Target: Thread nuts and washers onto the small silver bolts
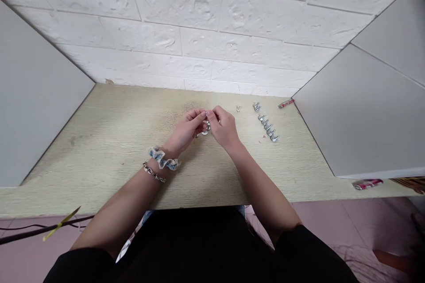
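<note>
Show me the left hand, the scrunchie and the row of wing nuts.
left hand [187, 130], head view, on the back of the hand
scrunchie [161, 158], head view, on its middle, around the left wrist
row of wing nuts [268, 127], head view, on the middle of the row

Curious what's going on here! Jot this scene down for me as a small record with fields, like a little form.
Left hand: raised, fingers pinching a small metal piece
Right hand: fingers also on that piece
Held item: small metal piece, ring-shaped part showing, partly hidden
Beside the hands: row of metal wing nuts, to the right
Left wrist: lace-edged scrunchie, chain bracelet
Surface: pale wood-grain tabletop
Behind: white brick-pattern wall
</note>
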{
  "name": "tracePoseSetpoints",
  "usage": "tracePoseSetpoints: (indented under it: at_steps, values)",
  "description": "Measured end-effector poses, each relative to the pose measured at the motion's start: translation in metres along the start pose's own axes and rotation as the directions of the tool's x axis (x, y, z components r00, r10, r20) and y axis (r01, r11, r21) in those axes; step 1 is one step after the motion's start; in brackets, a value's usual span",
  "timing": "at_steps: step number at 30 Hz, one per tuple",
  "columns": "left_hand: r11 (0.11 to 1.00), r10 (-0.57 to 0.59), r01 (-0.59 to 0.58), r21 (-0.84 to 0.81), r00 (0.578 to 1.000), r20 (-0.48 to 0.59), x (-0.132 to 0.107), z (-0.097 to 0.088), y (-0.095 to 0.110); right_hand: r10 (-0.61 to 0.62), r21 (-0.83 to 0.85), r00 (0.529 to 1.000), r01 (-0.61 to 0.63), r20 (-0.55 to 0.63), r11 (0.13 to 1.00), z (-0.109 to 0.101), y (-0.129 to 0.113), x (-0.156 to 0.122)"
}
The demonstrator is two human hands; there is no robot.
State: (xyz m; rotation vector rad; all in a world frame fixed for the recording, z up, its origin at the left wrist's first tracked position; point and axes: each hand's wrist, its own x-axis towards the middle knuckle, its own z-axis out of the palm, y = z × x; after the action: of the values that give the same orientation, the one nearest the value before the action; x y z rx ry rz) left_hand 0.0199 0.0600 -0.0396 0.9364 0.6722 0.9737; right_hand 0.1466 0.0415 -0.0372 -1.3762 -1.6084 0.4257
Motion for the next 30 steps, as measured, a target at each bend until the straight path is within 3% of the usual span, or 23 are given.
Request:
tracePoseSetpoints:
  at_steps: [17,20,23,27,30]
  values:
    - [0.986,-0.058,0.051,-0.156,0.997,-0.042,0.0013,-0.0026,-0.0001,-0.251,0.057,0.968,0.252,-0.02,0.966,0.0006,0.0006,0.001]
    - [0.987,-0.057,0.049,-0.155,0.997,-0.052,0.0012,-0.0012,0.0013,-0.181,0.085,0.981,0.187,-0.068,0.979,0.0001,-0.0011,0.0009]
    - [0.986,-0.044,0.032,-0.163,0.997,-0.07,0.001,-0.0003,0.0024,-0.026,0.124,0.993,0.04,-0.112,0.991,-0.0004,-0.0015,0.001]
    - [0.992,-0.013,0.004,-0.123,0.997,-0.07,0.0002,-0.0004,0.0024,0.175,0.172,0.984,-0.175,0.014,0.969,-0.0018,-0.0006,0.0014]
    - [0.998,0.0,-0.002,-0.057,0.999,-0.039,-0.0005,-0.0005,0.0019,0.231,0.192,0.968,-0.246,0.097,0.95,-0.0025,0.0002,0.0011]
